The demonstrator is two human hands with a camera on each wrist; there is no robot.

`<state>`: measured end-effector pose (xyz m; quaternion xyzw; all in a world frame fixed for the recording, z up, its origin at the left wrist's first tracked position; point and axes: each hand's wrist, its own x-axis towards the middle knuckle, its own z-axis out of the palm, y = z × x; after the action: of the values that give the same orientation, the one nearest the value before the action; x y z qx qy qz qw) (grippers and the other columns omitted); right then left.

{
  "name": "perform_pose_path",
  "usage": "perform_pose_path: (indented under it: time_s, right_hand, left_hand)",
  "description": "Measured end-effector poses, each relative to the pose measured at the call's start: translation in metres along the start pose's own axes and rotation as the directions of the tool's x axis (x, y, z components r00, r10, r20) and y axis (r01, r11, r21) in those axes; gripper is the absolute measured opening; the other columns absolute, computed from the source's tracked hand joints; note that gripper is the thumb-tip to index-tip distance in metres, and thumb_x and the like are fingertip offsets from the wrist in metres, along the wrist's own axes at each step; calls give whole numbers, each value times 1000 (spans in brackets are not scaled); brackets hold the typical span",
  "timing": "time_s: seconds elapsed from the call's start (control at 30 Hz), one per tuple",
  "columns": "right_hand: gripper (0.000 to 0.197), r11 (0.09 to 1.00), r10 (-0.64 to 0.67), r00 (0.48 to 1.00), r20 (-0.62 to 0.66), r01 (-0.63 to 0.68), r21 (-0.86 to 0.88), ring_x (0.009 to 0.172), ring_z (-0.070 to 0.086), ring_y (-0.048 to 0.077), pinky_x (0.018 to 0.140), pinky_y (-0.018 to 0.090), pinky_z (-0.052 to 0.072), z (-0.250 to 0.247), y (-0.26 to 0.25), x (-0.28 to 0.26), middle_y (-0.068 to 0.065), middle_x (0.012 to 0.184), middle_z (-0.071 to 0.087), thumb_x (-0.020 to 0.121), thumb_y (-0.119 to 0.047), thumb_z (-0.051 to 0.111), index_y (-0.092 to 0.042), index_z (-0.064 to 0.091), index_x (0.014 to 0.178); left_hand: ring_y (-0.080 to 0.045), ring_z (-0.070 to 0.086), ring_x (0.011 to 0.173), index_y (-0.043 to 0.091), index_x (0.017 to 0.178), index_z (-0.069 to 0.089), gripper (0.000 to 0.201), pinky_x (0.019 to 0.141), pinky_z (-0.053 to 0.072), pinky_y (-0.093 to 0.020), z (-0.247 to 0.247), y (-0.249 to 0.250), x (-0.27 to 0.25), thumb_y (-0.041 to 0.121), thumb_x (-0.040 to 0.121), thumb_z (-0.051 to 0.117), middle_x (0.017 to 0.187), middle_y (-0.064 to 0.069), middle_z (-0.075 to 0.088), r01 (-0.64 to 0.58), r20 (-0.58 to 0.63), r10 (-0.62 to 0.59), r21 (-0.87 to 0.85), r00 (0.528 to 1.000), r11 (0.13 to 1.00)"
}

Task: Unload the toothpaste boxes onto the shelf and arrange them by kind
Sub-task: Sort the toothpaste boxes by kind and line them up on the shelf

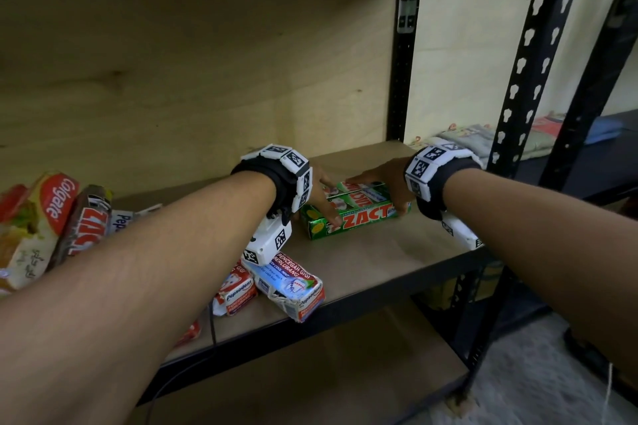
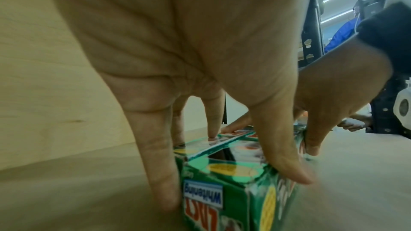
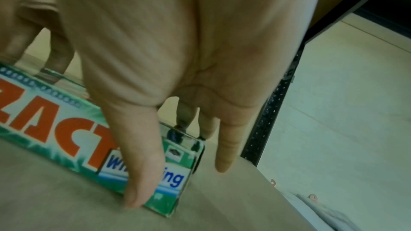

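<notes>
Wooden shelf point(image 1: 373, 262), three green Zact boxes point(image 1: 359, 214) side by side, both hands' fingers point(image 2: 162, 173) clamped around them.

Left hand point(image 2: 189, 50) spread over green Zact boxes point(image 2: 224, 187), fingertips point(image 2: 164, 198) down their sides.

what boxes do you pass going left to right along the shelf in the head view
Colgate box → brown Zact box → Pepsodent boxes → green Zact boxes, with the left hand and right hand at their two ends.
</notes>
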<state>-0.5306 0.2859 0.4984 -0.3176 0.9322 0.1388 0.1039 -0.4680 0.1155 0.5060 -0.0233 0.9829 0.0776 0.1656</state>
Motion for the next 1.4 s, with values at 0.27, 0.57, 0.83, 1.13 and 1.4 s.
perform_pose_path:
  time_s: [0.27, 0.57, 0.83, 1.13, 1.4]
  right_hand:
    - [79, 993, 95, 995, -6, -94, 74, 133, 44, 25, 82, 18, 37, -8, -19, -35, 7, 149, 43, 87, -11, 71, -16, 28, 152]
    - [67, 996, 46, 995, -88, -39, 77, 136, 40, 24, 105, 29, 34, -42, -87, -72, 5, 152, 38, 93, -28, 64, -19, 32, 150]
    - [55, 995, -38, 989, -146, 50, 81, 122, 51, 22, 93, 26, 40, -83, -175, -89, 0, 140, 51, 90, -33, 66, -29, 47, 141]
    - [31, 816, -152, 963, -221, 248, 523, 69, 68, 15, 57, 30, 56, -95, -278, -104, 5, 105, 71, 89, -22, 62, -17, 64, 119]
    - [39, 761, -153, 970, -191, 239, 603, 91, 69, 28, 69, 33, 54, -105, -333, -90, 13, 105, 69, 95, -28, 50, -2, 64, 120]
  left_hand:
    - [-20, 58, 112, 20, 128, 61, 59, 92, 44, -28, -12, -13, -57, 54, 82, 68, 127, 2, 61, -26, -182, 41, 82, 982, 996]
    - [-17, 62, 104, 20, 109, 72, 35, 80, 43, -25, -39, -57, -168, 44, 84, 70, 112, 4, 69, 62, -317, -31, 89, 948, 994]
    - [-18, 64, 98, 23, 104, 73, 32, 85, 50, -30, -37, -119, -254, 47, 83, 69, 107, 4, 70, 195, -364, -160, 62, 918, 979]
    - [-24, 48, 126, 18, 143, 42, 46, 99, 40, -30, -18, -160, -288, 32, 100, 46, 145, -1, 45, 332, -464, -292, 6, 836, 943]
    - [-24, 51, 121, 19, 128, 58, 48, 98, 40, -31, -5, -204, -318, 50, 93, 54, 137, -3, 53, 451, -362, -433, -38, 825, 892]
